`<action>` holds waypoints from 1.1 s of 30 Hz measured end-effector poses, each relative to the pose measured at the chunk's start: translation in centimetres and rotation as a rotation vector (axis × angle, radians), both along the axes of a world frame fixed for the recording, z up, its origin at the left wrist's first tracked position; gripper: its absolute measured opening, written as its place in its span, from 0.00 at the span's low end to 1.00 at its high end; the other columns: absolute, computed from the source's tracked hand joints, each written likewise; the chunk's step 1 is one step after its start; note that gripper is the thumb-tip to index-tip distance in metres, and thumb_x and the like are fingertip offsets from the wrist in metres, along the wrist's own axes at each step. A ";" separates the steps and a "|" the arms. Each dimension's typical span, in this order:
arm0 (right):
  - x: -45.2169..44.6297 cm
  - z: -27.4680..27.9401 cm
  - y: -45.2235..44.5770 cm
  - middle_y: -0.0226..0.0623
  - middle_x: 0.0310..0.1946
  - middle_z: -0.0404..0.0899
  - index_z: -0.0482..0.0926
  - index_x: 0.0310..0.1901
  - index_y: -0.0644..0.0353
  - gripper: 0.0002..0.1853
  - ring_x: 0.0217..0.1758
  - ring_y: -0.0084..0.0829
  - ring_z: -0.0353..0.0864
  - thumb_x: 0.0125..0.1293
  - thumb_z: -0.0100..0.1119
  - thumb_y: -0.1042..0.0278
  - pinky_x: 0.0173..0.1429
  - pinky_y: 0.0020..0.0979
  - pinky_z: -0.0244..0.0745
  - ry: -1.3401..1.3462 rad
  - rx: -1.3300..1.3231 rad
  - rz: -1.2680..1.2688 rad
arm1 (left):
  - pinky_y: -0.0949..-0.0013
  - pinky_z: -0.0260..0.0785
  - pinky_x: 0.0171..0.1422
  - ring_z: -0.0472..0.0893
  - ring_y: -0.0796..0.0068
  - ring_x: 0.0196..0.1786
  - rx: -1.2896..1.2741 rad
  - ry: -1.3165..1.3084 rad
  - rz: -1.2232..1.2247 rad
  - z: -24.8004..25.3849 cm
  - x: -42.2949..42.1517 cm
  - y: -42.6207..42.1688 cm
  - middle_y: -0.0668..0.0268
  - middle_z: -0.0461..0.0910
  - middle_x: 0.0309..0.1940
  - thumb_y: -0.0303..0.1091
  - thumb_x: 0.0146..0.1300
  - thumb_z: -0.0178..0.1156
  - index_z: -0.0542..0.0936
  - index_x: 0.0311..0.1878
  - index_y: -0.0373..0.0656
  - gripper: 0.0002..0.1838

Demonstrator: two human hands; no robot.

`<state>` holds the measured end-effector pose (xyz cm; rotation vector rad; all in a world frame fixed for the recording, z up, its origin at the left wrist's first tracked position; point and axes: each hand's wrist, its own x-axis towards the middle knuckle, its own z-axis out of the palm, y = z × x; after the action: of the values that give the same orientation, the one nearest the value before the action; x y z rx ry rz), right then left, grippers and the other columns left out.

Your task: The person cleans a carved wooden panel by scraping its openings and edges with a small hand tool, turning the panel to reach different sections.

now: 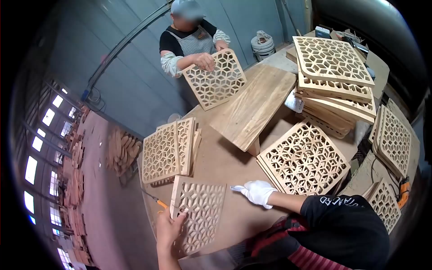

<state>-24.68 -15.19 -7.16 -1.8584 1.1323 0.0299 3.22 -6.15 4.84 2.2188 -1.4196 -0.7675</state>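
Wood panel (202, 210) gripped in left fingers (181, 218), tool (236, 188) in right fingers (248, 191); I can't tell which stacks (306, 157) are finished.

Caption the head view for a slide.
Left hand holding a patterned wooden panel, gloved right hand a small object, co-worker with another panel.

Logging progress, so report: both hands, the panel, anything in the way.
Left hand holding lattice panel by one side. Gloved right hand gripping small tool, type unclear, near panel's edge. Stacked panels beside right hand, may crowd it.
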 end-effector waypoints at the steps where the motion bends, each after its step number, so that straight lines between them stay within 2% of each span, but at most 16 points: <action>1: -0.1 -0.4 0.1 0.50 0.48 0.80 0.71 0.67 0.41 0.23 0.48 0.49 0.82 0.76 0.30 0.59 0.54 0.45 0.75 -0.010 -0.011 -0.007 | 0.73 0.67 0.32 0.73 0.83 0.25 -0.019 0.010 -0.020 -0.2 0.1 -0.3 0.69 0.80 0.24 0.31 0.59 0.66 0.82 0.46 0.35 0.14; 3: -0.2 -1.5 0.1 0.49 0.48 0.81 0.72 0.66 0.42 0.24 0.49 0.49 0.83 0.76 0.30 0.59 0.54 0.45 0.75 -0.024 -0.029 -0.011 | 0.73 0.67 0.31 0.73 0.84 0.25 -0.054 0.037 -0.048 -0.6 0.0 -0.5 0.69 0.80 0.23 0.31 0.59 0.66 0.82 0.47 0.35 0.14; 6: -0.2 -2.6 -0.6 0.48 0.48 0.81 0.71 0.67 0.42 0.23 0.49 0.49 0.82 0.76 0.31 0.61 0.53 0.45 0.76 0.051 -0.028 0.039 | 0.71 0.70 0.35 0.78 0.79 0.29 0.045 -0.109 -0.050 0.4 -1.6 -1.3 0.64 0.83 0.27 0.32 0.59 0.66 0.81 0.46 0.34 0.14; 9: -0.4 -3.6 -0.4 0.46 0.48 0.82 0.72 0.67 0.42 0.23 0.48 0.48 0.83 0.76 0.33 0.63 0.51 0.45 0.77 0.023 -0.204 0.061 | 0.67 0.73 0.41 0.82 0.71 0.34 0.026 -0.116 -0.121 -2.3 0.2 -2.0 0.59 0.85 0.31 0.33 0.59 0.67 0.81 0.45 0.35 0.14; 10: 0.0 -4.9 -0.4 0.44 0.46 0.82 0.72 0.67 0.42 0.23 0.46 0.47 0.84 0.75 0.36 0.65 0.48 0.45 0.78 0.034 -0.332 0.093 | 0.64 0.74 0.45 0.84 0.66 0.37 0.052 -0.042 -0.098 -2.3 0.2 -2.2 0.56 0.85 0.34 0.34 0.59 0.67 0.80 0.46 0.35 0.16; 13: 0.3 -5.8 -0.8 0.44 0.44 0.83 0.72 0.66 0.42 0.22 0.45 0.46 0.84 0.73 0.39 0.66 0.47 0.44 0.79 0.074 -0.298 0.095 | 0.65 0.74 0.45 0.84 0.67 0.37 0.071 -0.054 -0.119 -1.6 -0.2 -2.9 0.57 0.85 0.34 0.35 0.59 0.68 0.80 0.48 0.35 0.17; 17: 0.7 -5.4 -1.3 0.45 0.44 0.83 0.74 0.64 0.43 0.21 0.44 0.46 0.84 0.73 0.40 0.66 0.46 0.44 0.79 0.086 -0.276 0.108 | 0.62 0.75 0.46 0.85 0.58 0.39 -0.028 -0.146 -0.150 -1.1 -1.7 -4.0 0.52 0.85 0.35 0.35 0.54 0.72 0.79 0.48 0.34 0.21; 18: 0.9 -4.4 -1.6 0.45 0.44 0.83 0.75 0.63 0.43 0.21 0.44 0.47 0.84 0.73 0.40 0.64 0.47 0.43 0.78 0.091 -0.223 0.093 | 0.59 0.75 0.45 0.85 0.50 0.40 -0.027 -0.238 -0.164 -0.5 -2.6 -4.5 0.49 0.85 0.35 0.36 0.51 0.74 0.79 0.45 0.35 0.22; 21: 1.3 -5.9 -1.9 0.44 0.44 0.84 0.76 0.62 0.44 0.19 0.45 0.47 0.84 0.75 0.40 0.60 0.48 0.43 0.78 0.041 -0.342 0.122 | 0.56 0.75 0.44 0.84 0.47 0.39 -0.062 -0.357 -0.150 -2.2 -2.3 -5.3 0.48 0.84 0.34 0.37 0.50 0.75 0.78 0.44 0.35 0.22; 22: 1.8 -5.8 -2.4 0.44 0.44 0.84 0.77 0.61 0.45 0.19 0.45 0.47 0.84 0.76 0.40 0.57 0.49 0.43 0.78 0.077 -0.236 0.086 | 0.56 0.74 0.44 0.84 0.47 0.39 -0.110 -0.348 -0.157 -2.4 -2.3 -5.3 0.49 0.84 0.32 0.37 0.50 0.75 0.78 0.44 0.35 0.23; 25: 1.7 -7.0 -2.7 0.44 0.43 0.84 0.79 0.58 0.46 0.19 0.44 0.47 0.85 0.76 0.40 0.54 0.48 0.44 0.78 0.028 -0.360 0.114 | 0.55 0.74 0.43 0.83 0.47 0.37 -0.027 -0.343 -0.104 -1.8 -2.4 -5.6 0.49 0.83 0.31 0.36 0.52 0.74 0.78 0.45 0.36 0.22; 27: 2.2 -8.1 -3.1 0.43 0.40 0.85 0.83 0.49 0.45 0.21 0.40 0.46 0.84 0.76 0.38 0.48 0.45 0.46 0.77 0.071 -0.402 0.039 | 0.54 0.72 0.42 0.82 0.49 0.36 -0.107 -0.300 -0.150 -2.1 -2.2 -5.5 0.47 0.81 0.32 0.31 0.54 0.72 0.77 0.49 0.37 0.20; 29: 2.3 -9.1 -2.9 0.44 0.38 0.84 0.84 0.42 0.50 0.24 0.39 0.48 0.83 0.75 0.38 0.44 0.45 0.45 0.77 0.017 -0.470 0.030 | 0.58 0.72 0.40 0.82 0.59 0.34 -0.082 -0.296 -0.103 -3.6 -1.0 -5.6 0.50 0.82 0.32 0.28 0.55 0.71 0.76 0.51 0.36 0.21; 30: 2.3 -7.8 -3.3 0.43 0.37 0.85 0.83 0.42 0.53 0.24 0.39 0.48 0.83 0.75 0.40 0.46 0.45 0.44 0.77 0.004 -0.398 0.034 | 0.62 0.72 0.36 0.80 0.65 0.29 -0.046 -0.155 -0.026 -2.3 -2.9 -6.0 0.53 0.82 0.28 0.26 0.56 0.70 0.77 0.50 0.35 0.19; 31: 2.6 -9.6 -3.6 0.44 0.35 0.84 0.83 0.40 0.54 0.20 0.39 0.48 0.83 0.74 0.44 0.51 0.45 0.44 0.77 0.052 -0.377 0.057 | 0.65 0.71 0.31 0.79 0.68 0.24 -0.114 -0.113 -0.061 -2.8 -3.1 -5.9 0.55 0.82 0.26 0.24 0.57 0.68 0.77 0.50 0.34 0.17; 33: 2.5 -8.4 -3.8 0.46 0.33 0.84 0.82 0.37 0.56 0.16 0.40 0.48 0.84 0.71 0.46 0.57 0.45 0.43 0.77 0.122 -0.366 0.093 | 0.67 0.71 0.30 0.78 0.71 0.24 -0.210 -0.207 -0.155 -3.9 -1.9 -6.0 0.57 0.83 0.27 0.23 0.57 0.68 0.77 0.50 0.34 0.18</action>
<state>-22.20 -18.96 -15.52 -2.2592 1.1942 -0.0119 1.34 -12.15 0.97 2.0923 -1.7022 -0.4220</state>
